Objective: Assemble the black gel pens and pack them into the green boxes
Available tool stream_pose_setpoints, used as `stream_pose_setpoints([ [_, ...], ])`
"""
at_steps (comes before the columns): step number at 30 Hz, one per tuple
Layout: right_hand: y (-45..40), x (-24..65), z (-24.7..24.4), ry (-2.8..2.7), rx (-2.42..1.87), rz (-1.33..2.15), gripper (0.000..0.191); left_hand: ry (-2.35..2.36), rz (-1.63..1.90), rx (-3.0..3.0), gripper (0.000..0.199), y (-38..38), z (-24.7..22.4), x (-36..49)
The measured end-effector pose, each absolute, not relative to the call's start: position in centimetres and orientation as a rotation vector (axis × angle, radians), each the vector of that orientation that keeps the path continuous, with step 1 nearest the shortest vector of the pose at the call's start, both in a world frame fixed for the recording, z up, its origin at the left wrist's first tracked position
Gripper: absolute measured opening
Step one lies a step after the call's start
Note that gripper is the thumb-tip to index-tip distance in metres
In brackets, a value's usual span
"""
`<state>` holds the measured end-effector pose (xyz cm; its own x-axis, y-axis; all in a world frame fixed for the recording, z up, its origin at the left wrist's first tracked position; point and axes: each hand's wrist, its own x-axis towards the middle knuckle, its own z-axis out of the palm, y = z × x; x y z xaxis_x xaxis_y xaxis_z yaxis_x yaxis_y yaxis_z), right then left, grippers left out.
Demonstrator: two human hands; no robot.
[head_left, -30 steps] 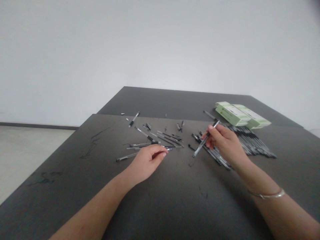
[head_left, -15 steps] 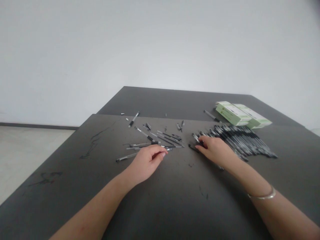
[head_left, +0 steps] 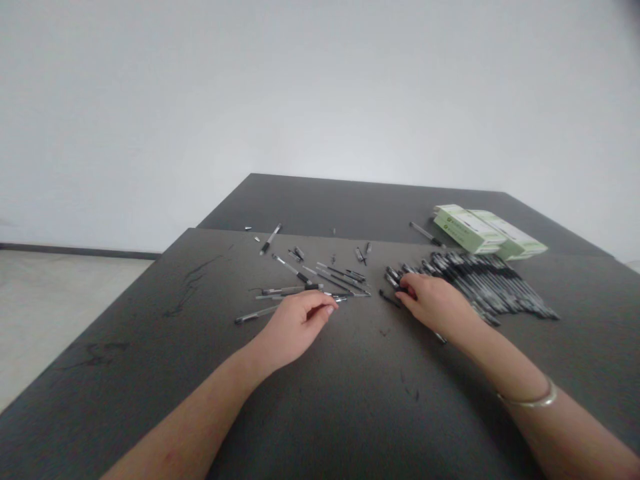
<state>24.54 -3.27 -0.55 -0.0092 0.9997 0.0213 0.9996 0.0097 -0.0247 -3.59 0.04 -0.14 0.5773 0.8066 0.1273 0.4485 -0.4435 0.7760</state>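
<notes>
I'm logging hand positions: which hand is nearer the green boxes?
Right hand: it's at the right-side pens, in front and left of the green boxes; the left hand is farther left.

Nothing legible: only small, blurred print on the side of one green-and-white box (head_left: 467, 235).

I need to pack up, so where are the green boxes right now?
In the head view, the green boxes lie side by side on the right of the dark table, just beyond the big row of pens.
</notes>
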Motion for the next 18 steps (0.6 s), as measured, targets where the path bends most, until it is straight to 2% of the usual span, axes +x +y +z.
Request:
stream_pose_setpoints([
  [11, -3.1, 24.0, -0.2, -2.178, -2.194, -0.023, 0.014, 0.962, 0.621, 2.130, 0.020, -0.1, -0.4, -3.5],
  [18, -1.6, 20.3, 1.3, -2.290, -1.887, 0.069, 0.020, 0.905, 0.608, 2.168, 0.021, -0.3, -0.6, -3.4],
])
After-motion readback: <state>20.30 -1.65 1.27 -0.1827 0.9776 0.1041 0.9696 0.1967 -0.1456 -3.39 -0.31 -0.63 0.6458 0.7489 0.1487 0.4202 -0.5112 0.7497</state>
